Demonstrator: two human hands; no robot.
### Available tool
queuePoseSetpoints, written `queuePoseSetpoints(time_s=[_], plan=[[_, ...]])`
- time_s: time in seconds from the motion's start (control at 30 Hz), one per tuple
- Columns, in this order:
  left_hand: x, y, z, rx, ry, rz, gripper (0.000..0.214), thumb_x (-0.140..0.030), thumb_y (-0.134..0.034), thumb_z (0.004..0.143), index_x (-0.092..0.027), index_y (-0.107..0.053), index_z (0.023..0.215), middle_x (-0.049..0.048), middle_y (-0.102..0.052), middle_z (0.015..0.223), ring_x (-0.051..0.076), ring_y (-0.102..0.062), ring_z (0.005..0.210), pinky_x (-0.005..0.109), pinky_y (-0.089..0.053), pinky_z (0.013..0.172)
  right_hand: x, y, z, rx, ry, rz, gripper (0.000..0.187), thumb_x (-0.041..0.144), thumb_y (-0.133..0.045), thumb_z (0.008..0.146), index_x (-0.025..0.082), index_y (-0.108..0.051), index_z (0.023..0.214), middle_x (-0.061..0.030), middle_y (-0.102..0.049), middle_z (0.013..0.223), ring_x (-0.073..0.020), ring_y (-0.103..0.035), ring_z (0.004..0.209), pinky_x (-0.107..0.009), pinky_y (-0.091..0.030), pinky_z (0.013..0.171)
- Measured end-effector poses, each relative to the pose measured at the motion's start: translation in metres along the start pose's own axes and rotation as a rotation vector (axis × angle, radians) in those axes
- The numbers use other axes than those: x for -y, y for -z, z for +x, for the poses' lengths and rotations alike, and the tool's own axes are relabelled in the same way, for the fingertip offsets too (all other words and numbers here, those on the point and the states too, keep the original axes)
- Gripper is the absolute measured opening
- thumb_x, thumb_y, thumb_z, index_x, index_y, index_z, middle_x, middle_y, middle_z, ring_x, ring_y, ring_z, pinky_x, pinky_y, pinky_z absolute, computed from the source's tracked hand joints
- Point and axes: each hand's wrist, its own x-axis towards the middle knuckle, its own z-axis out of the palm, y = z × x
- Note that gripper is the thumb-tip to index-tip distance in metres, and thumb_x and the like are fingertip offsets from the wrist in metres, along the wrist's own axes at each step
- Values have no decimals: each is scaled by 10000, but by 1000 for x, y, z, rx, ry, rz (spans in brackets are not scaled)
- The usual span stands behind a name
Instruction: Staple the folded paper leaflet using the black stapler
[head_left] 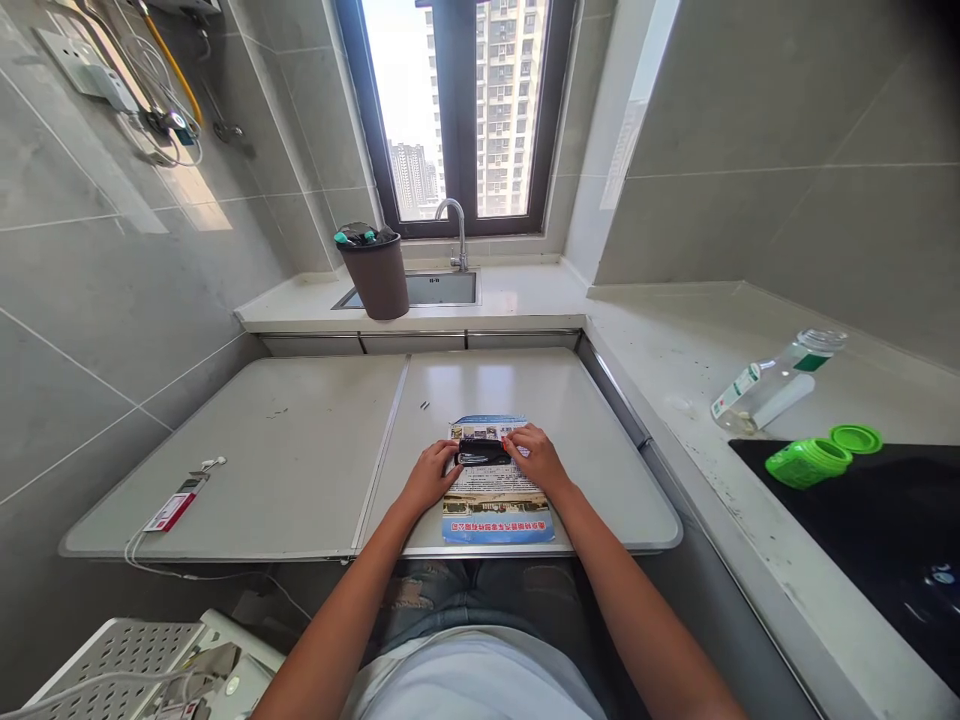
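A black stapler [484, 453] lies crosswise between my two hands, over a printed leaflet [495, 505] on the folding table. My left hand [433, 475] holds the stapler's left end with fingers and thumb. At the other end, the fingers of my right hand [536, 458] are closed on it, with a small red spot by the fingertips. The leaflet has blue bands, small pictures and dense text, and its middle is partly covered. A few tiny silver pieces [425, 405] lie beyond the leaflet to the left.
A white folding table [315, 440] stands before me. Left are a red-and-white packet [172, 508] and a cable. Behind stand a brown bin [375, 280] and a sink [442, 288]. On the right counter are a clear bottle [776, 380], a green container [808, 462] and a black hob [892, 530].
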Motion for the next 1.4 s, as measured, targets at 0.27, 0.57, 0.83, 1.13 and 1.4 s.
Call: queuePoseSetpoints(time_s=[0.27, 0.57, 0.83, 1.13, 1.4], plan=[[0, 2, 1, 10, 11, -8, 225, -247, -662, 929, -225, -677, 1152, 101, -660, 1296, 278, -620, 1233, 480, -485, 1073, 1, -9, 1, -29, 101, -105, 297, 97, -533, 948, 221, -594, 685, -41, -718, 878, -207, -614, 887, -371, -472, 842], [-2, 4, 1, 30, 26, 38, 215, -251, -636, 945, -229, -665, 1157, 101, -649, 1305, 272, -610, 1241, 468, -483, 1065, 1, -14, 0, -39, 98, -169, 292, 62, -536, 929, 220, -567, 686, -43, -700, 871, -203, -605, 864, -349, -468, 802], [-1, 4, 1, 31, 30, 21, 227, -259, -619, 950, -224, -654, 1171, 101, -640, 1295, 261, -599, 1237, 461, -475, 1075, 2, -15, -1, -42, 86, -138, 301, 71, -532, 930, 222, -586, 675, -39, -700, 860, -196, -604, 852, -338, -485, 802], [4, 3, 0, 12, 50, -43, 249, -256, -630, 930, -217, -624, 1176, 105, -632, 1288, 264, -591, 1236, 467, -470, 1081, 6, -18, -4, -25, 53, -144, 318, 133, -506, 974, 234, -628, 698, -57, -713, 892, -216, -620, 875, -367, -513, 798], [0, 7, 0, -1, 55, -79, 167, -303, -603, 956, -224, -650, 1095, 91, -657, 1209, 257, -611, 1166, 436, -498, 1023, 5, -13, -3, 27, -46, 25, 140, 314, -569, 1017, 239, -686, 999, -62, -707, 952, -238, -621, 974, -379, -528, 865]])
